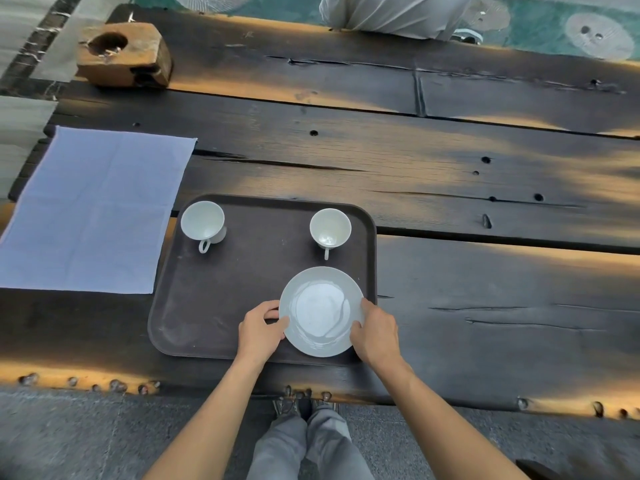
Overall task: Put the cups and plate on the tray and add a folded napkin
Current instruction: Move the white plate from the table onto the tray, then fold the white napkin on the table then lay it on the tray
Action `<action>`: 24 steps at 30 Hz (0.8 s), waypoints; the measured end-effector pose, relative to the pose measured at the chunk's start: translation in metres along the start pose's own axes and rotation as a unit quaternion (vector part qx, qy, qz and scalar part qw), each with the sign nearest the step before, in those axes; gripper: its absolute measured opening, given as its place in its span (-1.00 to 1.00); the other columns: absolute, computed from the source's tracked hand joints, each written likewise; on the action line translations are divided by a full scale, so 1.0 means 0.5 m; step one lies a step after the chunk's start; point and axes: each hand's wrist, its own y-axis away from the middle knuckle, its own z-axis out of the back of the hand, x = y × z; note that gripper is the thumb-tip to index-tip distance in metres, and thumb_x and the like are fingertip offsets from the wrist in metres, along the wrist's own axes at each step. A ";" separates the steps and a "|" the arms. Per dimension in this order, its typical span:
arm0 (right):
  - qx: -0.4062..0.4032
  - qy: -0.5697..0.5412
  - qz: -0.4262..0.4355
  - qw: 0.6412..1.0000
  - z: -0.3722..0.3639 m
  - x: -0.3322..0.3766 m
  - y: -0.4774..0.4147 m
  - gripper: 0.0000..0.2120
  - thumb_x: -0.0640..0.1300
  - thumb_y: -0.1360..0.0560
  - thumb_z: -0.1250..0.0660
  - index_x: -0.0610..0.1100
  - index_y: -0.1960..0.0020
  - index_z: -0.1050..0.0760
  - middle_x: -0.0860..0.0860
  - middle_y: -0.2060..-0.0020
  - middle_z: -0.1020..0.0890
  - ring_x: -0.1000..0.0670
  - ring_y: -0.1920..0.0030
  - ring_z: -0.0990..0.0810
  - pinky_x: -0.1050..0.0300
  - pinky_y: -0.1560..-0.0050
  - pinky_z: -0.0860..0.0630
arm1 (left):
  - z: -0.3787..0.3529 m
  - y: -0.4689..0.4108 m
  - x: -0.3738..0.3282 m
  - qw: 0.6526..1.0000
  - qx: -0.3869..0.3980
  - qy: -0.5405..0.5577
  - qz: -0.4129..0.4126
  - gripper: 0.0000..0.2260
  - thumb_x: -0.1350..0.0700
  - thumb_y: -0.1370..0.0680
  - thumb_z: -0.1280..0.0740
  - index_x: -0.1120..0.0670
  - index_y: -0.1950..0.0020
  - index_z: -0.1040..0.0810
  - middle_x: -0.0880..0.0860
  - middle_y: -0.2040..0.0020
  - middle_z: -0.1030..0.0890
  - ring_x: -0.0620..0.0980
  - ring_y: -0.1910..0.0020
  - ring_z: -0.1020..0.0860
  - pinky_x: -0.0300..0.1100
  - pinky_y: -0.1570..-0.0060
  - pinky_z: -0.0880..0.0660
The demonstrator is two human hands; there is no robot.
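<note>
A dark brown tray [214, 299] lies on the wooden table near its front edge. Two white cups stand upright at the tray's far side, one cup [203, 221] at the left corner and the other cup [330, 227] at the right. A white plate [320, 310] sits on the tray's near right part. My left hand [260, 330] grips the plate's left rim and my right hand [375, 330] grips its right rim. A pale blue napkin [93, 211] lies spread flat on the table left of the tray, unfolded with crease lines showing.
A chunky wooden block [124, 55] with a hollow stands at the table's far left. A person in light trousers [391, 12] sits beyond the far edge. The dark plank table [485, 209] stretches wide to the right. My legs and shoes are below the front edge.
</note>
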 end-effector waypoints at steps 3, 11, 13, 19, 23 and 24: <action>0.019 0.015 -0.001 1.000 0.006 0.002 -0.003 -0.66 -0.29 -0.51 -0.24 -0.19 -0.28 -0.50 -0.15 -0.14 -0.61 -0.20 -0.13 -0.58 0.11 0.02 -0.44 | -0.002 0.002 -0.001 1.000 0.005 0.019 0.012 -0.77 0.25 -0.56 -0.43 -0.03 -0.14 -0.66 -0.02 0.01 -0.72 0.02 -0.02 -0.68 -0.06 -0.01 -0.68; 0.055 0.001 -0.012 0.998 0.010 -0.004 -0.005 -0.58 -0.13 -0.55 -0.29 -0.15 -0.39 -0.42 -0.15 -0.29 -0.43 -0.19 -0.25 -0.51 -0.02 -0.26 -0.47 | -0.005 0.011 -0.008 0.997 0.020 0.050 0.051 -0.59 0.18 -0.60 -0.43 0.07 -0.44 -0.48 0.11 -0.19 -0.64 0.12 -0.12 -0.65 -0.02 -0.05 -0.65; 0.058 0.007 -0.012 0.998 0.009 -0.006 -0.003 -0.56 -0.11 -0.55 -0.29 -0.16 -0.40 -0.41 -0.15 -0.30 -0.42 -0.19 -0.27 -0.49 -0.03 -0.28 -0.47 | -0.002 0.018 -0.009 0.996 0.023 0.054 0.064 -0.47 0.14 -0.60 -0.43 0.06 -0.54 -0.37 0.12 -0.23 -0.61 0.14 -0.15 -0.64 0.03 -0.12 -0.63; 0.044 0.000 0.010 0.999 0.010 0.004 0.014 -0.44 -0.11 -0.54 -0.30 -0.15 -0.51 -0.28 -0.16 -0.44 -0.28 -0.19 -0.45 -0.26 -0.07 -0.43 -0.37 | 0.015 0.050 -0.010 0.994 0.021 0.075 0.079 -0.48 0.11 -0.60 -0.43 0.07 -0.53 -0.37 0.08 -0.14 -0.65 0.07 -0.05 -0.67 -0.08 -0.01 -0.63; 0.028 0.003 0.053 0.998 0.008 0.038 0.026 -0.36 -0.05 -0.59 -0.30 -0.13 -0.60 -0.16 -0.13 -0.55 -0.16 -0.19 -0.54 -0.15 -0.05 -0.52 -0.23 | 0.044 0.070 -0.021 0.994 -0.005 0.091 0.056 -0.60 0.04 -0.59 -0.43 0.09 -0.41 -0.51 0.02 -0.11 -0.66 0.04 -0.02 -0.69 -0.10 0.00 -0.65; 0.028 0.004 0.062 0.998 0.006 0.049 0.027 -0.36 -0.03 -0.60 -0.29 -0.12 -0.61 -0.15 -0.12 -0.56 -0.16 -0.18 -0.55 -0.15 -0.04 -0.52 -0.22 | 0.053 0.074 -0.024 0.994 -0.013 0.098 0.050 -0.62 0.04 -0.59 -0.43 0.09 -0.39 -0.53 0.02 -0.11 -0.66 0.03 -0.01 -0.70 -0.10 0.01 -0.65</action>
